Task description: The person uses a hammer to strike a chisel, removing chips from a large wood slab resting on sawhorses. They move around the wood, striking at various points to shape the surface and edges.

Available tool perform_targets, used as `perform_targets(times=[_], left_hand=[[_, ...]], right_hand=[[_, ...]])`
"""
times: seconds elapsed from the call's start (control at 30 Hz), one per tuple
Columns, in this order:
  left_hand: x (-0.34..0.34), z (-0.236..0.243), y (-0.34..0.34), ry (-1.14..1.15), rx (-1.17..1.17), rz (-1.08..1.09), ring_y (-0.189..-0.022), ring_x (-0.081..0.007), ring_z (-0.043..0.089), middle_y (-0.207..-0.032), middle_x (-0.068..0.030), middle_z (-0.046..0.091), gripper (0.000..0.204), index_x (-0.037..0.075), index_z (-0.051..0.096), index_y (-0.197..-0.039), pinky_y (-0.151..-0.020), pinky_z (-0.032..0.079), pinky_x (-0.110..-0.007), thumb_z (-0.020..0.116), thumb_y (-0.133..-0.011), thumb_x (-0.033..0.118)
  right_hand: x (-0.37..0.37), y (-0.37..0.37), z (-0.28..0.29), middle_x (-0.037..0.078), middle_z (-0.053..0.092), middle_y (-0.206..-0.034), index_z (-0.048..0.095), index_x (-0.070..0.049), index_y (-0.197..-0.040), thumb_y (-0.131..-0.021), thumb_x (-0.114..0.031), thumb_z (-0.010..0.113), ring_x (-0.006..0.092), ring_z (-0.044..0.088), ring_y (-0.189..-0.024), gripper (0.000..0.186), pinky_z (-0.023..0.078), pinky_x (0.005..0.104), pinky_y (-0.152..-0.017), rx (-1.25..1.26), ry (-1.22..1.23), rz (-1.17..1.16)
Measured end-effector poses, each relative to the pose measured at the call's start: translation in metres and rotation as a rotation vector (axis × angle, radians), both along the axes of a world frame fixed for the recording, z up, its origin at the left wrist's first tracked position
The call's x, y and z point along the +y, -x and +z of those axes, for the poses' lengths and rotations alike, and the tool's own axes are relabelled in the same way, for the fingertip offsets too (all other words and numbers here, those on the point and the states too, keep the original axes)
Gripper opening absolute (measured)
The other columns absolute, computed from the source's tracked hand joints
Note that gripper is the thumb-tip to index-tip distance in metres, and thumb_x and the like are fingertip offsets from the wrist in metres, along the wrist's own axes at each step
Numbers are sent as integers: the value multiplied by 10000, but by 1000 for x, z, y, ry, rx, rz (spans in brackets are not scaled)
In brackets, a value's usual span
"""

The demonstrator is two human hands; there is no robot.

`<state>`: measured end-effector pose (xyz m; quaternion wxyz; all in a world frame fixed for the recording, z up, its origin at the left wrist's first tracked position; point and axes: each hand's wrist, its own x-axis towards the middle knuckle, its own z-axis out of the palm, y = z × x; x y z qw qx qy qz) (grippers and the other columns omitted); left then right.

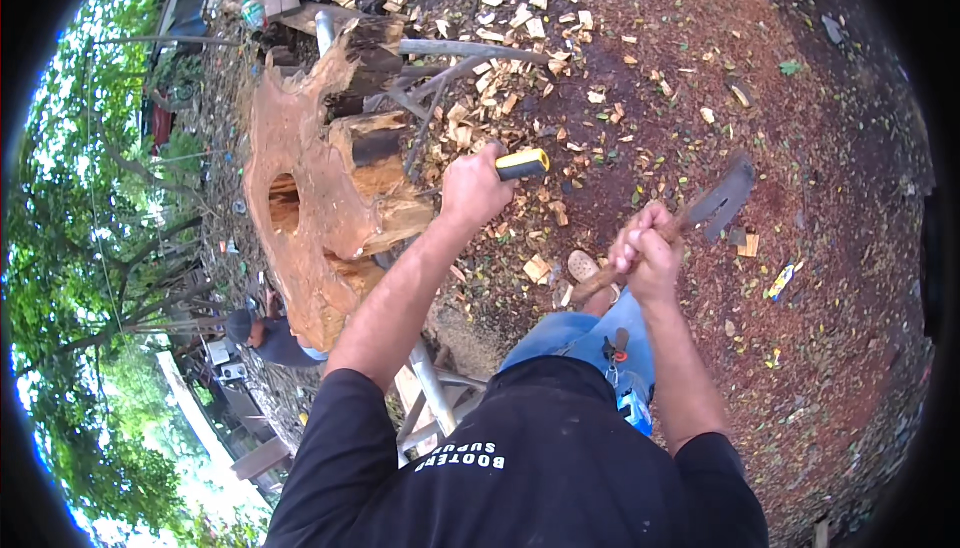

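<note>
Yellow-and-black object [523, 164]: one end hidden inside left hand [476, 186]; kind of tool cannot be told. Wooden handle [600, 285]: middle covered by right hand's [648, 250] wrapped fingers. Slab [325, 178]: near edge partly behind left forearm [400, 293]. Co-worker [280, 344] partly screened by slab (hands not distinguishable). Black shirt [540, 468] cut by lower edge. Packet-like scrap [782, 282] on ground: too small to identify.

Fisheye view from the wearer's head looks steeply down, close over the black shirt [560, 483], with left hand [473, 186] and right hand [648, 250] mid-picture, ground [850, 248] farther below and trees [75, 278] curving along the left rim.
</note>
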<state>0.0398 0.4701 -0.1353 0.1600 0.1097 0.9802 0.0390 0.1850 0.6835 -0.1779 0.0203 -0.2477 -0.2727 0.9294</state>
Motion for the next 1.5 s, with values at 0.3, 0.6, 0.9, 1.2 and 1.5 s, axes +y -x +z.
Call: perform_targets(times=[0.3, 0.6, 0.9, 1.2, 1.5], left_hand=[[-15, -13, 3, -63, 73, -5, -797, -377, 699, -792, -187, 701, 260, 77, 662, -959, -762, 538, -483, 741, -734, 182], [-10, -15, 0, -51, 43, -14, -776, -383, 690, -790, -181, 693, 244, 62, 623, -903, -738, 536, -484, 753, -730, 175], [-27, -23, -13, -85, 83, -113, -712, -367, 678, -731, -164, 671, 213, 73, 578, -833, -678, 524, -485, 726, -800, 223], [-42, -30, -24, -97, 134, -212, -641, -370, 649, -649, -154, 626, 376, 76, 539, -768, -612, 507, -493, 704, -895, 389], [-52, -39, -32, -140, 157, -275, -636, -360, 628, -656, -137, 599, 371, 80, 518, -767, -604, 497, -493, 719, -885, 369]], right_hand=[[-57, 24, -6, 28, 544, -558, 531, -65, -758, -812, -44, 586, 115, 509, -382, 80, 431, 272, -371, -169, -172, 639], [-83, 10, -14, 29, 502, -553, 518, -67, -764, -803, -60, 570, 148, 486, -378, 66, 432, 310, -383, -211, -32, 552], [-101, -24, -23, 28, 485, -565, 460, -83, -864, -809, 35, 517, 149, 497, -410, 142, 426, 302, -386, -16, 207, 55], [-108, -44, -42, 13, 474, -568, 451, -89, -859, -804, 12, 546, 136, 483, -402, 149, 429, 311, -387, -117, 86, 414], [-128, -58, -55, 23, 526, -588, 477, -91, -767, -804, -14, 558, 130, 516, -422, 118, 433, 310, -399, -135, 26, 525]])
